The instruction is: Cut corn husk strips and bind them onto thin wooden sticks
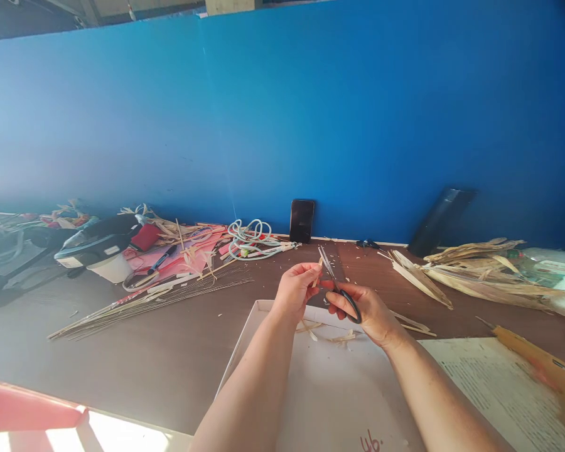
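worktop, left: broad bare stretch of the worktop (136, 376) before the clutter; likely the roomiest side for an arm, ended by the near edge.
thin sticks: loose bundle of thin sticks (160, 302), lying aslant; no tie visible, so a leftward sweep could scatter them.
tray: white tray (249, 342), beneath both forearms; its low rim could catch a wrist lowered too soon. open floor nearer the person; a few loose strips (343, 338) towards the far wall of the tray.
cord: coiled pale blue cord (252, 254), beyond the tray; loops could snag a reaching finger.
left hand: left hand (295, 285), pinching a pale strip (321, 261) above the tray's far rim; fingertips just beside the blades, so a slip could nick them.
phone: upright dark phone (302, 220), against the blue wall (263, 125); a forward knock could topple it.
scissors: scissors (334, 280), tips up, beside the strip; whether it lies between the blades cannot be told. a skewed closing could split it.
right hand: right hand (362, 307), grasping the black handles; a loosened grip could drop the scissors towards the tray.
right flank: dried husks (489, 276) and a printed sheet (499, 383); tighter room, and the forearm could drag the sheet.
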Demonstrator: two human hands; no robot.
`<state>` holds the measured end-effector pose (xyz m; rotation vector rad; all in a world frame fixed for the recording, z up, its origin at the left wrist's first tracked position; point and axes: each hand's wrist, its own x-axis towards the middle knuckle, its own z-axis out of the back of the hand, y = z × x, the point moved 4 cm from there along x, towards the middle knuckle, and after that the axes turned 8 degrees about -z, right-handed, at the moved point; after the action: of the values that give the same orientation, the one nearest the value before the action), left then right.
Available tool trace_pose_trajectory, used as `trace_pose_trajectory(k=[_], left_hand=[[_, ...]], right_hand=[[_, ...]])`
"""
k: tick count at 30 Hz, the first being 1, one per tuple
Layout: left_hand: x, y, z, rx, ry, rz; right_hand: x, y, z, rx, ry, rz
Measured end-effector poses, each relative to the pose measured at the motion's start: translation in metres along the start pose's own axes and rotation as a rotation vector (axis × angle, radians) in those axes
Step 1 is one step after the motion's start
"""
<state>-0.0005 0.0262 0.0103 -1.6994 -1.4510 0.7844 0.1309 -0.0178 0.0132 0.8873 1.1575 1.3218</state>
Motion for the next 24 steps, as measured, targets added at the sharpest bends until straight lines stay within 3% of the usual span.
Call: trace_pose_trajectory(k=[24], left_hand=[[0.0029,0.0055,0.0025,-0.020,-0.004,0.014]], right_hand=[[0.0037,-0.0046,-0.0001,-0.030,0.024,0.039]])
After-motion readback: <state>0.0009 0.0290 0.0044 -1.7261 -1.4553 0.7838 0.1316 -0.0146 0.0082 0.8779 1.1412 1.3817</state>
